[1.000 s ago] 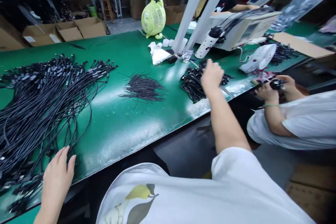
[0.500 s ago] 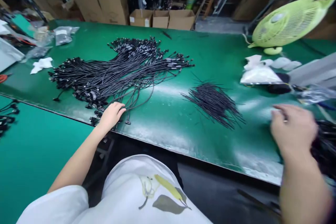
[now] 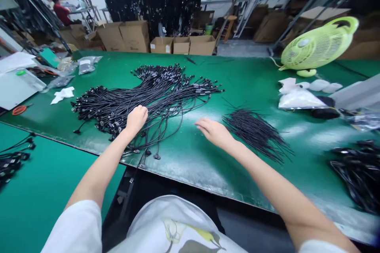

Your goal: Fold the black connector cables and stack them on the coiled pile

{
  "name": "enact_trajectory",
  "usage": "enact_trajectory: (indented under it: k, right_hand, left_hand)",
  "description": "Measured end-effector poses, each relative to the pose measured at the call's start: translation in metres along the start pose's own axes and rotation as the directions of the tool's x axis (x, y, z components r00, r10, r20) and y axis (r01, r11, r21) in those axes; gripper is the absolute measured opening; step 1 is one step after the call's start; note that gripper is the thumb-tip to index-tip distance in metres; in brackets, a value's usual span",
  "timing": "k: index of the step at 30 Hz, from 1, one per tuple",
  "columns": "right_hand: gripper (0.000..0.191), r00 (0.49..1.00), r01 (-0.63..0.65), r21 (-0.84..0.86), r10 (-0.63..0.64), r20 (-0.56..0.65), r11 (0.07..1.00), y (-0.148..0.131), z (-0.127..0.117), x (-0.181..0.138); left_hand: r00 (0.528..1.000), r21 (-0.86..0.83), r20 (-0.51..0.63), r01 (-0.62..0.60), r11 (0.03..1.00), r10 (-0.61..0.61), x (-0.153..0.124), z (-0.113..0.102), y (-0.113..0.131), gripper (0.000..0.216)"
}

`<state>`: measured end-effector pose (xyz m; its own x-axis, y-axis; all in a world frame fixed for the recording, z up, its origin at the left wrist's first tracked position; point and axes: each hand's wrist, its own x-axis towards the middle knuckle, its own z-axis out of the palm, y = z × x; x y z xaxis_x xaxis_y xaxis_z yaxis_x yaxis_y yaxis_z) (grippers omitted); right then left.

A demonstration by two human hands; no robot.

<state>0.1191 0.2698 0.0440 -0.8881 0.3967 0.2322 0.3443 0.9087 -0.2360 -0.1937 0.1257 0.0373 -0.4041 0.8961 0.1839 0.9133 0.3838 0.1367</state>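
A wide heap of black cables (image 3: 118,101) with small plugs at their ends lies on the green table, left of centre. My left hand (image 3: 137,119) is closed at the near side of this heap, its fingers curled around a black cable; the fingertips are partly hidden. Several loose cables loop down from there to the table's front edge. My right hand (image 3: 215,131) hovers over the table right of the heap, fingers stretched out and pointing left, holding nothing that shows. Just beyond its wrist lies a pile of thin black ties (image 3: 257,130).
At the far right lies a bundle of glossy black cables (image 3: 358,174). A green fan (image 3: 317,45) stands at the back right, near a white bag (image 3: 299,99). Orange scissors (image 3: 20,110) lie at the left. Cardboard boxes (image 3: 135,35) line the far edge.
My right hand has swung left from the bundle at the far right to the middle of the table. My left hand has moved slightly over the cables and closed. The view has tilted up.
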Motion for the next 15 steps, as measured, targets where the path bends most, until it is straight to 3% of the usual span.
enact_trajectory:
  k: [4,7,12,15]
  right_hand:
    - [0.033,0.998,0.045,-0.032,-0.043,0.055,0.998,-0.041,0.015,0.070]
    - [0.036,0.996,0.057,-0.092,-0.050,0.078,0.994,-0.056,0.025,0.114]
    - [0.051,0.995,-0.091,-0.215,0.099,0.025,0.972,-0.025,0.031,0.173]
    - [0.045,0.986,-0.133,-0.264,0.154,0.059,0.955,-0.003,0.038,0.201]
  left_hand:
    - [0.994,-0.051,0.083,-0.063,0.997,0.067,0.003,0.007,0.004,0.022]
    - [0.988,-0.105,0.078,-0.127,0.986,0.136,0.000,0.007,0.009,0.025]
    - [0.957,-0.200,0.088,-0.256,0.946,0.277,-0.014,0.000,0.014,0.025]
    - [0.959,-0.227,0.092,-0.241,0.944,0.267,-0.018,-0.002,0.010,0.024]
